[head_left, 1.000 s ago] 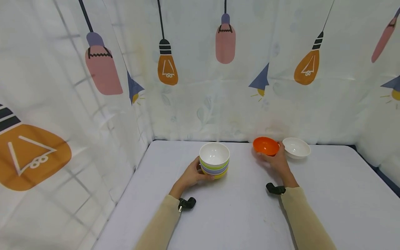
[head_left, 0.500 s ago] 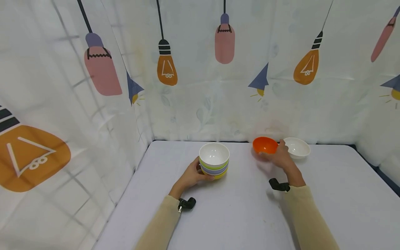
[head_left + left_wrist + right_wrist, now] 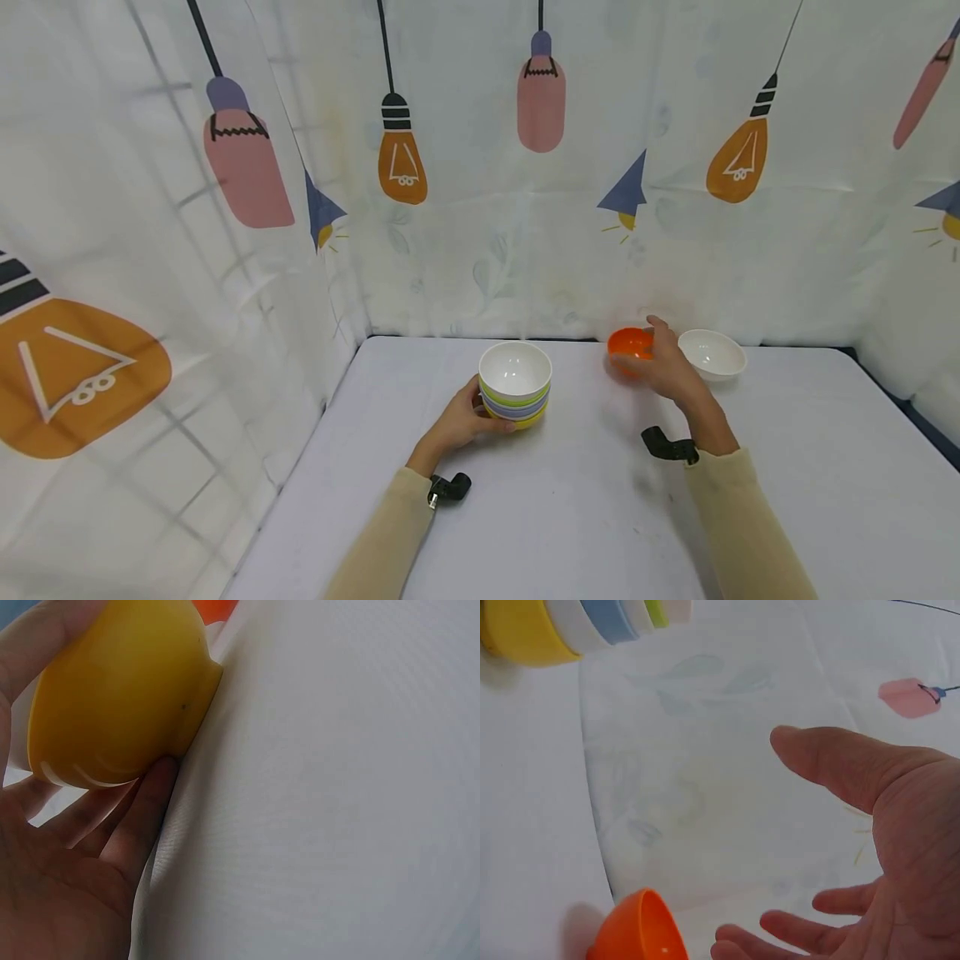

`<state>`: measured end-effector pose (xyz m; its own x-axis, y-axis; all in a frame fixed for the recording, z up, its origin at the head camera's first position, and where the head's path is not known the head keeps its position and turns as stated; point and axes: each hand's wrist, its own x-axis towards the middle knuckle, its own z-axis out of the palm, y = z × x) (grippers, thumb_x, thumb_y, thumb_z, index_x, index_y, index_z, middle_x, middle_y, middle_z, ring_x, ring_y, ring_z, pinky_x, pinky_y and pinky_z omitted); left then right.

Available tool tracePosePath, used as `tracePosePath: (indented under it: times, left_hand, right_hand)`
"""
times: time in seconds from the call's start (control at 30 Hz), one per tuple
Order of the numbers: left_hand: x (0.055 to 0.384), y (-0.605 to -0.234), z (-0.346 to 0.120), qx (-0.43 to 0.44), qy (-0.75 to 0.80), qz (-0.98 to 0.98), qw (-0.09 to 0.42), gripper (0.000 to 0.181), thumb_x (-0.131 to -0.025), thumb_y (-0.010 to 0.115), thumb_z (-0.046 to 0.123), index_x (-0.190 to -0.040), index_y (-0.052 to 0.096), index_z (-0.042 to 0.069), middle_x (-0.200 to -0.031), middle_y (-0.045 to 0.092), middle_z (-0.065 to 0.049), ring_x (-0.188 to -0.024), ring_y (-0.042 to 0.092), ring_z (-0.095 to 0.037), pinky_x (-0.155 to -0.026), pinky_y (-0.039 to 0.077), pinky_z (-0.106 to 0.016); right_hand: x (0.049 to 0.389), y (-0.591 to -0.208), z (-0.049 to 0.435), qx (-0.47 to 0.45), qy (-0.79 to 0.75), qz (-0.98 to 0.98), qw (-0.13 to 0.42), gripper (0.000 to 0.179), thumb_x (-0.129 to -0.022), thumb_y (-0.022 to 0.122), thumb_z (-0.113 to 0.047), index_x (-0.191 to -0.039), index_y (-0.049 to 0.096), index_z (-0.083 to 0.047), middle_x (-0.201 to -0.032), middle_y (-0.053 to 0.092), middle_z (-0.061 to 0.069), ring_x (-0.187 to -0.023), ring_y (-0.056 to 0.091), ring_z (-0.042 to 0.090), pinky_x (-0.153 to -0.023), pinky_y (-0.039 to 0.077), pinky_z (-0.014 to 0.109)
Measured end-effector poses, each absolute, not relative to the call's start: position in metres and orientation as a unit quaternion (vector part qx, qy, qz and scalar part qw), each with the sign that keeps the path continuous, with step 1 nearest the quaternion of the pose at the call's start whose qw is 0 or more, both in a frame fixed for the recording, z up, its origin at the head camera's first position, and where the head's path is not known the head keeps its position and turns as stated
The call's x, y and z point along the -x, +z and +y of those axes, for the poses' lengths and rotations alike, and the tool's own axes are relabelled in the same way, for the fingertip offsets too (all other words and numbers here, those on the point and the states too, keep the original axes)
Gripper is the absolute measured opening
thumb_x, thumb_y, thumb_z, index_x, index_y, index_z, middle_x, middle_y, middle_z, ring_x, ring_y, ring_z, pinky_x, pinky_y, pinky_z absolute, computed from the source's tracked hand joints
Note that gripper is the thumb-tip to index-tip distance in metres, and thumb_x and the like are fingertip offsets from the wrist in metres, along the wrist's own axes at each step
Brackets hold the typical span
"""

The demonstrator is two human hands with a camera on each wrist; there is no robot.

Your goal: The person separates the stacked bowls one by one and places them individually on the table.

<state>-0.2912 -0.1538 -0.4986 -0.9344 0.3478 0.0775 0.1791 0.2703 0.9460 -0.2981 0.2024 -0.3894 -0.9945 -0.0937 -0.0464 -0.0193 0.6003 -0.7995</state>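
Observation:
A stack of nested bowls [image 3: 514, 385] stands on the table, a white one on top, with green, blue and yellow rims or sides beneath. My left hand [image 3: 457, 423] grips it low on its left side. Up close in the left wrist view, thumb and fingers wrap the yellow bottom bowl [image 3: 124, 697]. Further right, an orange bowl [image 3: 628, 340] sits near the back edge. My right hand [image 3: 667, 371] hovers beside and over it, partly covering it. In the right wrist view the thumb and fingers are spread apart, with a gap between them and the orange bowl [image 3: 634, 934].
Right of the orange bowl is a white bowl [image 3: 712, 354], close to my right hand. A white cloth covers the table [image 3: 555, 517]. Behind it hangs a curtain [image 3: 465, 267] printed with lamps. Dark wrist cameras sit on both wrists.
My right hand has lifted off the orange bowl's rim and its fingers have spread, shifting slightly up and left over it. The left hand and the stack have stayed put.

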Motion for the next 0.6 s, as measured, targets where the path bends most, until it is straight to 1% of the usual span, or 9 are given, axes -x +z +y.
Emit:
tracePosePath:
  times: [0.07,0.13,0.23,0.3,0.43,0.6]
  left_hand:
    - [0.291,-0.498,-0.154,-0.164,0.582,0.793,0.075,0.099,-0.070,0.096,0.020,-0.153,0.041,0.026,-0.146,0.055,0.002,-0.134,0.055,-0.025,-0.116,0.043,-0.047]
    - [0.292,-0.498,-0.154,-0.166,0.586,0.790,0.074,0.099,-0.071,0.096,0.019,-0.153,0.041,0.025,-0.146,0.055,0.001,-0.133,0.056,-0.026,-0.114,0.045,-0.047]
    - [0.292,-0.497,-0.154,-0.164,0.590,0.787,0.077,0.099,-0.071,0.096,0.018,-0.153,0.041,0.025,-0.145,0.056,0.001,-0.132,0.057,-0.026,-0.113,0.047,-0.045]
    - [0.293,-0.497,-0.154,-0.164,0.592,0.785,0.079,0.099,-0.071,0.096,0.017,-0.152,0.041,0.026,-0.145,0.056,0.002,-0.132,0.057,-0.025,-0.113,0.047,-0.044]
    - [0.294,-0.497,-0.154,-0.166,0.596,0.781,0.084,0.099,-0.070,0.096,0.016,-0.152,0.041,0.029,-0.144,0.057,0.003,-0.132,0.057,-0.023,-0.113,0.047,-0.042]
    - [0.294,-0.499,-0.154,-0.163,0.597,0.781,0.083,0.099,-0.070,0.096,0.014,-0.151,0.042,0.029,-0.143,0.057,0.003,-0.131,0.058,-0.024,-0.112,0.049,-0.042]
  right_hand:
    - [0.297,-0.389,0.198,0.051,-0.460,0.885,0.046,0.106,-0.094,0.071,-0.046,-0.164,0.002,-0.007,-0.163,0.023,0.029,-0.145,0.032,0.049,-0.117,0.036,0.065]
    - [0.297,-0.390,0.193,0.065,-0.466,0.881,0.047,0.101,-0.092,0.073,-0.050,-0.163,0.012,-0.012,-0.161,0.033,0.022,-0.145,0.037,0.044,-0.115,0.040,0.062]
    - [0.297,-0.394,0.183,0.101,-0.475,0.873,0.036,0.088,-0.091,0.075,-0.047,-0.158,0.029,-0.014,-0.152,0.047,0.015,-0.141,0.046,0.038,-0.112,0.046,0.057]
    - [0.297,-0.396,0.175,0.128,-0.480,0.867,0.025,0.079,-0.092,0.076,-0.044,-0.154,0.038,-0.014,-0.146,0.053,0.013,-0.136,0.052,0.036,-0.110,0.048,0.056]
    - [0.297,-0.402,0.160,0.166,-0.485,0.858,0.011,0.067,-0.092,0.078,-0.037,-0.147,0.047,-0.013,-0.139,0.059,0.014,-0.128,0.058,0.036,-0.109,0.050,0.055]
    - [0.294,-0.409,0.144,0.190,-0.481,0.855,0.020,0.065,-0.090,0.080,-0.034,-0.143,0.050,-0.011,-0.139,0.059,0.013,-0.127,0.060,0.036,-0.109,0.050,0.055]
